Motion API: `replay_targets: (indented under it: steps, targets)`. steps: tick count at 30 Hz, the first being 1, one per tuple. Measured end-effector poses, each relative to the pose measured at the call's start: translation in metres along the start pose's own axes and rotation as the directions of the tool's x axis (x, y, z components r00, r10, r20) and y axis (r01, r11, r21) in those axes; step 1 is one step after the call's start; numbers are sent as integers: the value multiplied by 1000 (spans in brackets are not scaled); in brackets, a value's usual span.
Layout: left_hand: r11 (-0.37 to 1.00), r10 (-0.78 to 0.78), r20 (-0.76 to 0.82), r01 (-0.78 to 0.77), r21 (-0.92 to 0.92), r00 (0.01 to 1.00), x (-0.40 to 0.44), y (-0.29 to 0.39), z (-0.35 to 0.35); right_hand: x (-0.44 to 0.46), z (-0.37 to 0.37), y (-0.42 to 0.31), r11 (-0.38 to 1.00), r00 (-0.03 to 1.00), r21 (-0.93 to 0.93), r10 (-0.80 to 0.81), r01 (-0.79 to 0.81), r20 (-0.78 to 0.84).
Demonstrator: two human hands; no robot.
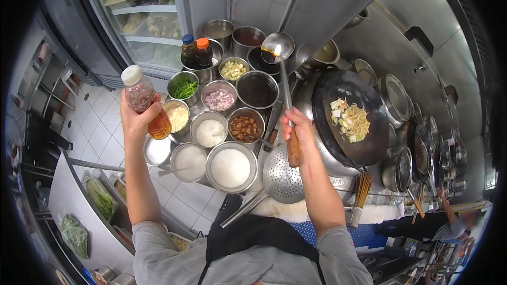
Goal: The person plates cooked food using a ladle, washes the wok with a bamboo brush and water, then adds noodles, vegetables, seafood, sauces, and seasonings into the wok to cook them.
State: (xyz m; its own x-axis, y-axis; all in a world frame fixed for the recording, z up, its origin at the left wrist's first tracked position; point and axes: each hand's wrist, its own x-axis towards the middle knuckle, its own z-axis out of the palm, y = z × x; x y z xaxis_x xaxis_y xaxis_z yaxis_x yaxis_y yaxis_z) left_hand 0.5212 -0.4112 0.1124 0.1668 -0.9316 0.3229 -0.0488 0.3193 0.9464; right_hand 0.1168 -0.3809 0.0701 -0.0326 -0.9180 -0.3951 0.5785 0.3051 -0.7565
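Note:
My left hand [133,119] is wrapped round a clear plastic bottle [140,95] with a white cap and amber liquid in its lower part. In my right hand [302,131] is the wooden handle of a ladle [277,48]. A little dark, oily liquid lies in the ladle's bowl, which is above the pots at the back. To the right of that hand, a black wok [376,145] holds noodles with pale cubes and green pieces [351,120]. Near the bottle are metal pots of chopped green herbs [184,88] and pale yellow mince [177,117].
Several seasoning pots stand between my arms, one with white powder [230,168]. A perforated strainer [285,177] lies by my right forearm, and a bamboo brush [362,192] beyond it. Two dark sauce bottles [203,51] stand at the back. Another person [441,224] is at far right.

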Motion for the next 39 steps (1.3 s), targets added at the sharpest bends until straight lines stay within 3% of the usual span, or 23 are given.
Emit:
replay_targets:
  steps: [4,13,16,22,26,32,35,39]
  targets:
    - [1000,5,4,-5,-12,1000,-3,3,2,-2,2,0,1000,1000,-12,-10,10,-5]
    - [998,-1,37,3,-63,999,-10,5,7,-4,-12,-3,955,978,234,151,-182,145]
    - [994,-29,48,34,-101,998,-16,9,13,-6,-21,1,879,938,372,199,-299,284]
    - [994,-43,59,49,-94,997,-39,29,28,-36,-34,1,773,822,419,222,-476,525]
    - [999,-26,78,28,-20,997,-61,38,38,-85,-52,1,702,763,429,253,-568,595]
    - [998,-24,205,11,65,978,-106,77,111,-174,-114,-30,736,783,404,272,-544,559]
    - [994,-60,221,37,104,973,-132,83,154,-217,-156,-59,797,837,388,247,-462,489]
    - [956,-135,347,29,293,928,-159,90,216,-244,-220,-104,906,915,284,209,-315,346]
